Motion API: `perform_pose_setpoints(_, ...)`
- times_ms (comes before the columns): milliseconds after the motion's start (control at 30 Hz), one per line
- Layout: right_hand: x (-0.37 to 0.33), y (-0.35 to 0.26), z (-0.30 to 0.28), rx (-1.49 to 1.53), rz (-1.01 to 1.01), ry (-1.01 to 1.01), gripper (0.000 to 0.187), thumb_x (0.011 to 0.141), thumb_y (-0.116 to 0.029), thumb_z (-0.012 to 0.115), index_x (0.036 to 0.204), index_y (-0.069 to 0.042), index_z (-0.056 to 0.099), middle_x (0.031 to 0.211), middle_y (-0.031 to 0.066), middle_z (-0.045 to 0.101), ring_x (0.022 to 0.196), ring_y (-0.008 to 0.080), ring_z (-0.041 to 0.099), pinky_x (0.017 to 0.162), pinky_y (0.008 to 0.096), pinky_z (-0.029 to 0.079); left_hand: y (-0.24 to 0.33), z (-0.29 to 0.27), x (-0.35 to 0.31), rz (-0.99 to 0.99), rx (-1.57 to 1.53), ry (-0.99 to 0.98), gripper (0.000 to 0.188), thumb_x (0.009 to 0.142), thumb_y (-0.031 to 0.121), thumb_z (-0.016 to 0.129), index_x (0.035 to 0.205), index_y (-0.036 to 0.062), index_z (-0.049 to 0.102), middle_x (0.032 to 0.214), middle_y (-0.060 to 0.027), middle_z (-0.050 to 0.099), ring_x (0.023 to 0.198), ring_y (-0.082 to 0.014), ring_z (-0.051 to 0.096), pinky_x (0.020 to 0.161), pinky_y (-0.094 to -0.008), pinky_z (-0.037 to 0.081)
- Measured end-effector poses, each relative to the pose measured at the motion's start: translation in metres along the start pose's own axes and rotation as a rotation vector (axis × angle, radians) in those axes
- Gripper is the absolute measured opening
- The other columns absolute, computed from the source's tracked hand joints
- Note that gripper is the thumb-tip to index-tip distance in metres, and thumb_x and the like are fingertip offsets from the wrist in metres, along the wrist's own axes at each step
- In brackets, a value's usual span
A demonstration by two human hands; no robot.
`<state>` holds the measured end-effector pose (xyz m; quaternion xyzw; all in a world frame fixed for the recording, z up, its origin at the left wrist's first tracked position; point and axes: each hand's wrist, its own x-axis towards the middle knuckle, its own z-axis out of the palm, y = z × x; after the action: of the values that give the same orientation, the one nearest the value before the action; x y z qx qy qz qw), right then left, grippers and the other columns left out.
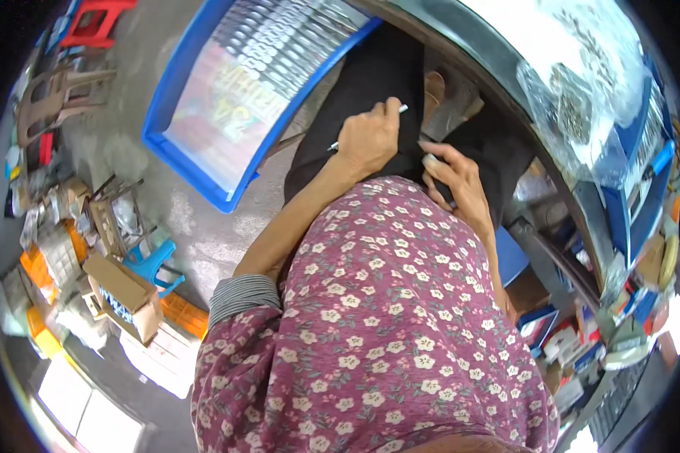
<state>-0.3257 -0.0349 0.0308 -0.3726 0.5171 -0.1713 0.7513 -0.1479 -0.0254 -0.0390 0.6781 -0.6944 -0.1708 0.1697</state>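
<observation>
the left hand (pixel 370 140) is closed in a fist around a slim pale rod (pixel 403 109), one end poking out past the thumb side and the other below the little finger; gripping it mid-length like this probably keeps it from slipping while both ends stay free. the right hand (pixel 459 177) is just beside it, not touching, its fingers loosely bent with thumb and forefinger near each other; whether anything small sits between them, i cannot tell. both hands are held low over dark trousers (pixel 378 64), perhaps so the lap can steady the wrists.

to the left of the left hand, near it, is a blue tray (pixel 225 199) with slim silvery pieces (pixel 268 49) laid in rows, likely kept side by side so they stay in order. beyond the right hand, up and to its right, the bench (pixel 506 45) carries clear bags (pixel 574 102) of small metal parts, seemingly bagged so they don't scatter.
</observation>
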Motion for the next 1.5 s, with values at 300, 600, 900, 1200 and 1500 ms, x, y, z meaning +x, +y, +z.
perform_pose_setpoints(300, 0.011, 0.016, -0.009, -0.09, 0.016, -0.089, 0.028, 0.088, -0.011, 0.054, 0.114, -0.001, 0.056, 0.062, 0.0007, 0.052, 0.045, 0.0034, 0.039, 0.042, 0.0178, 0.027, -0.008, -0.043, -0.004, -0.167, -0.523, 0.055, 0.02, 0.087, 0.016, 0.052, 0.096, 0.0038, 0.039, 0.07, -0.0229, 0.058, 0.064, -0.0421, 0.057, 0.056, -0.0481, 0.045)
perform_pose_setpoints(600, 0.014, 0.016, -0.009, -0.028, 0.077, -0.044, 0.028, 0.088, -0.012, 0.055, 0.114, -0.003, 0.056, 0.061, 0.0011, 0.053, 0.044, 0.0037, 0.04, 0.041, 0.0181, 0.027, -0.076, -0.139, -0.006, -0.311, -0.738, 0.522, 0.012, 0.082, 0.013, 0.06, 0.09, 0.0034, 0.06, 0.072, -0.0005, 0.058, 0.065, -0.0103, 0.052, 0.061, -0.0234, 0.043)
perform_pose_setpoints(900, 0.024, 0.017, -0.01, 0.065, 0.131, -0.045, 0.025, 0.088, -0.012, 0.054, 0.109, 0.0, 0.057, 0.062, 0.0038, 0.054, 0.044, 0.0044, 0.041, 0.041, 0.0174, 0.03, -0.213, -0.145, -0.028, -0.921, -1.113, 0.767, 0.008, 0.079, 0.0, 0.058, 0.084, -0.0064, 0.058, 0.071, -0.0121, 0.058, 0.066, -0.0178, 0.056, 0.06, -0.0277, 0.047)
perform_pose_setpoints(1200, 0.026, 0.015, -0.01, 0.093, 0.18, -0.064, 0.023, 0.088, -0.016, 0.055, 0.104, 0.0, 0.058, 0.062, 0.0036, 0.054, 0.042, 0.0044, 0.041, 0.039, 0.0172, 0.029, -0.223, -0.106, -0.024, -1.034, -1.721, 0.678, 0.022, 0.078, -0.003, 0.057, 0.101, -0.0021, 0.056, 0.078, -0.0069, 0.058, 0.063, -0.0147, 0.05, 0.053, -0.0263, 0.04)
perform_pose_setpoints(1500, 0.028, 0.017, -0.01, 0.075, 0.165, -0.058, 0.025, 0.088, -0.018, 0.056, 0.104, 0.001, 0.057, 0.062, 0.0047, 0.054, 0.042, 0.0046, 0.04, 0.039, 0.0172, 0.029, -0.235, -0.077, -0.004, -0.898, -1.559, 0.622, 0.031, 0.076, -0.004, 0.061, 0.106, -0.0054, 0.053, 0.072, -0.0069, 0.057, 0.053, -0.0124, 0.047, 0.045, -0.0237, 0.035)
